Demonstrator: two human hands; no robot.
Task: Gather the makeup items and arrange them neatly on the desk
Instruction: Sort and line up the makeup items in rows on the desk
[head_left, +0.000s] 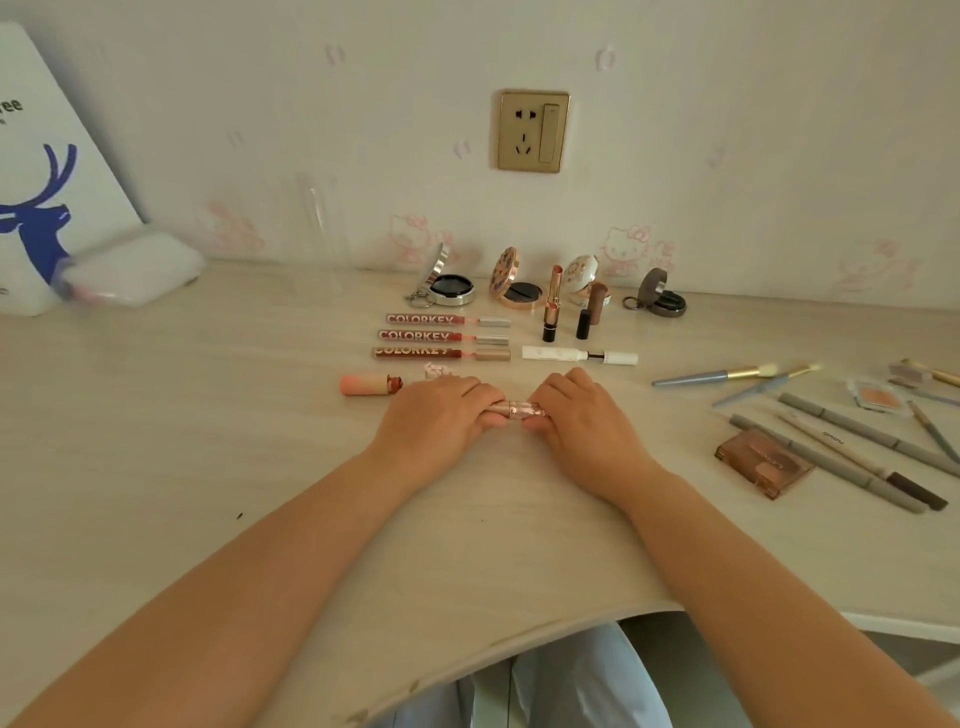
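Rose-gold and glittery, the small metal lipstick tube (514, 409) lies on the pale wood-grain desk (208, 441), just in front of the three COLORKEY lip gloss tubes (447, 336). Its long axis runs left to right, parallel to those tubes. The left hand (436, 415) grips one end with curled fingers and the right hand (582, 415) grips the other, so neither is nearer. Only its pink, speckled middle shows between the fingers; judging by this, it needs only sliding into line.
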